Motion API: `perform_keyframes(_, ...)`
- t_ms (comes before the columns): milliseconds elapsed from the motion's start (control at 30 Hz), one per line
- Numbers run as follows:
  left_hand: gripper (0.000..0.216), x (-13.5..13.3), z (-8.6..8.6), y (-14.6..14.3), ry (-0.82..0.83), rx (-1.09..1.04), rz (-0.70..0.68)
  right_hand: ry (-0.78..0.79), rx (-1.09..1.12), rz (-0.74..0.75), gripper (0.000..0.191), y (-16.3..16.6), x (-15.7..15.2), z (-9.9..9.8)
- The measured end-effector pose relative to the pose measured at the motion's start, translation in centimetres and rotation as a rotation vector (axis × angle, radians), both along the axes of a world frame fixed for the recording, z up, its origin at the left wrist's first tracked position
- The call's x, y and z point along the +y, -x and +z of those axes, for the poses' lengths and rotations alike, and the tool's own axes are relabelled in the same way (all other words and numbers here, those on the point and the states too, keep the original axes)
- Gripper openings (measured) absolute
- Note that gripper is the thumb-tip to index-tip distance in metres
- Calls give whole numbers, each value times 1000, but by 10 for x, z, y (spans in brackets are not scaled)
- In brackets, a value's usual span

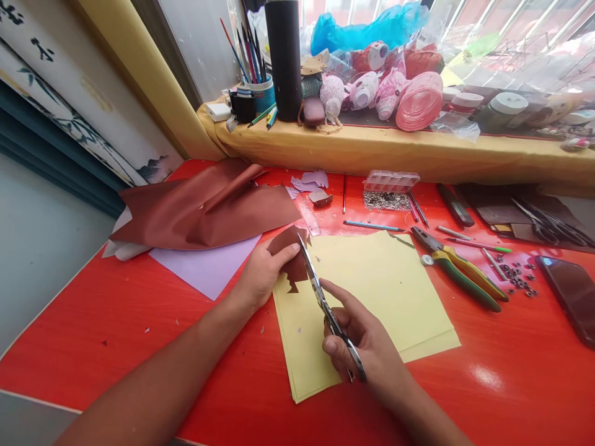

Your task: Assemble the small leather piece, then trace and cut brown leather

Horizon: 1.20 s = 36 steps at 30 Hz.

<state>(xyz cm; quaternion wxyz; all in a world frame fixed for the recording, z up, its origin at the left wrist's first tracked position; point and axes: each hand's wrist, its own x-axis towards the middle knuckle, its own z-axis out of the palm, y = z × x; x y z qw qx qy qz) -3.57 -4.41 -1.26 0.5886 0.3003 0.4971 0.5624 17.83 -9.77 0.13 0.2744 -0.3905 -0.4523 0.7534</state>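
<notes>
Between thumb and fingers, my left hand (267,267) grips a small piece of brown leather (297,267) with a jagged lower edge. My right hand (360,331) is closed on a pair of metal scissors (320,296), thumb and fingers at the handles. The scissor blades point up and away, with their tips at the right edge of the leather piece. Whether the blades are fully closed is hard to make out. Beneath both lie yellow paper sheets (372,272), and a few tiny scraps are scattered nearby.
A large brown leather sheet (223,214) covers purple paper (209,266) at left. Pliers (460,272), small metal rings (520,279), a phone (569,297) and black scissors (553,223) lie at right. A clear box (390,189) stands behind, below the crowded windowsill (334,145).
</notes>
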Motion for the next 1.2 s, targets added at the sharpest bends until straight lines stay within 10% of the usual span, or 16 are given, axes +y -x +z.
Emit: perform_keyframes(1200, 38, -7, 0, -9, 77, 40, -50, 15, -49, -33, 91, 2, 0, 3)
